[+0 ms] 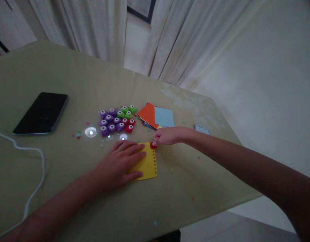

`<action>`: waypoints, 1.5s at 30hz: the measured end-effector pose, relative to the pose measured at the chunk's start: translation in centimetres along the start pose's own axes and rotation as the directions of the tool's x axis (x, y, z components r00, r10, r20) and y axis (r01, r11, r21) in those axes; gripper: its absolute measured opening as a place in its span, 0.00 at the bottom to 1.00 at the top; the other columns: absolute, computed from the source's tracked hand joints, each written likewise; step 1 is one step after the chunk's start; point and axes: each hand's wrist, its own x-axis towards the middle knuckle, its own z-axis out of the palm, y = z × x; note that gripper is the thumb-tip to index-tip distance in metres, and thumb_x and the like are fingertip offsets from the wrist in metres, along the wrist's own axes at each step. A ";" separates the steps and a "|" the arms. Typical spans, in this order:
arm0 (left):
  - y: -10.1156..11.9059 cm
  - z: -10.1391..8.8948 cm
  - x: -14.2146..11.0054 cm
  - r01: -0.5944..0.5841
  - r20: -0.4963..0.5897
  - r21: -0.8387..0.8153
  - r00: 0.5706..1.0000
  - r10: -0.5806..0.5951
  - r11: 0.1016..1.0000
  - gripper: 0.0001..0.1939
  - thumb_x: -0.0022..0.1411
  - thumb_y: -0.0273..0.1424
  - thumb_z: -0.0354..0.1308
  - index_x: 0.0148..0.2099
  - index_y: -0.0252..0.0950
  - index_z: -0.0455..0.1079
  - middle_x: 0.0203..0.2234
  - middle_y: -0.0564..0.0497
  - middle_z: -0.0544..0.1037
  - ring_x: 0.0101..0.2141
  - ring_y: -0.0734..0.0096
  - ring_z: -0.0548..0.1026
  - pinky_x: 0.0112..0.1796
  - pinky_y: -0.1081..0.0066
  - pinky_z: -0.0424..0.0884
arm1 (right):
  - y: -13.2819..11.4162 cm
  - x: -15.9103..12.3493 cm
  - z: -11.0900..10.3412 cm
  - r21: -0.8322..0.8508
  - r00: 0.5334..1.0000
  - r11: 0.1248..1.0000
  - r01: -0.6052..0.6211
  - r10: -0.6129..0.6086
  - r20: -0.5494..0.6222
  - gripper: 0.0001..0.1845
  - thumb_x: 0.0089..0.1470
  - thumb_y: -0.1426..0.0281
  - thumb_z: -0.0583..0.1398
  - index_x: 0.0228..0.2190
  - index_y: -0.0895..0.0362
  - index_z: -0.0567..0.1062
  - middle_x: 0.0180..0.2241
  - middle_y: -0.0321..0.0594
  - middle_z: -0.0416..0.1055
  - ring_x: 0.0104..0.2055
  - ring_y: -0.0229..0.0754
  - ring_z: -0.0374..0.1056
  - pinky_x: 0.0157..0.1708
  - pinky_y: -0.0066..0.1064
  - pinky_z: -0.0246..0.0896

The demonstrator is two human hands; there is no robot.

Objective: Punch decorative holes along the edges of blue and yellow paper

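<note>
A sheet of yellow paper (pixel 147 164) lies on the table, with a row of small punched holes down its right edge. My left hand (pixel 126 158) rests flat on the sheet, fingers spread. At the sheet's top right corner, my right hand (pixel 165 136) is closed on a small red craft punch (pixel 153 145), the thumb on top of it. Part of the punch is hidden by the fingers. Beyond my left hand stand several more craft punches in purple (pixel 112 127), green (pixel 121 114) and red (pixel 129 128).
Orange paper (pixel 147 114) and light blue paper (pixel 164 117) lie stacked behind my right hand. A small blue punched card (pixel 202 129) is farther right. A black tablet (pixel 41 113) and a white cable (pixel 42 161) lie at left. Tiny paper bits dot the table (pixel 99 208).
</note>
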 end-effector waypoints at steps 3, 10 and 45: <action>-0.2 0.2 -0.1 -0.002 -0.003 0.015 1.000 0.002 1.000 0.27 0.72 0.48 0.62 0.69 0.48 0.72 0.71 0.48 0.71 0.66 0.46 0.69 0.65 0.46 0.58 | 0.0 0.1 0.2 0.006 1.000 1.000 -0.006 0.006 0.010 0.16 0.63 0.63 0.65 0.25 0.57 0.77 0.30 0.40 0.75 0.36 0.45 0.69 0.35 0.31 0.57; -0.4 0.3 -0.1 -0.001 0.004 0.021 1.000 0.001 1.000 0.28 0.72 0.48 0.62 0.70 0.49 0.70 0.71 0.50 0.70 0.66 0.47 0.68 0.65 0.47 0.57 | 0.3 -0.2 0.6 0.087 1.000 0.996 -0.023 0.021 0.017 0.17 0.64 0.64 0.65 0.24 0.56 0.76 0.28 0.38 0.74 0.34 0.43 0.68 0.34 0.31 0.56; -0.3 -0.3 -0.4 -0.021 0.042 0.128 0.999 0.016 0.992 0.31 0.74 0.51 0.61 0.74 0.51 0.66 0.72 0.50 0.69 0.66 0.48 0.68 0.65 0.50 0.61 | 2.4 -1.1 11.7 0.460 0.600 0.790 0.406 0.149 -0.786 0.11 0.65 0.63 0.68 0.47 0.53 0.84 0.45 0.43 0.75 0.39 0.42 0.69 0.40 0.32 0.62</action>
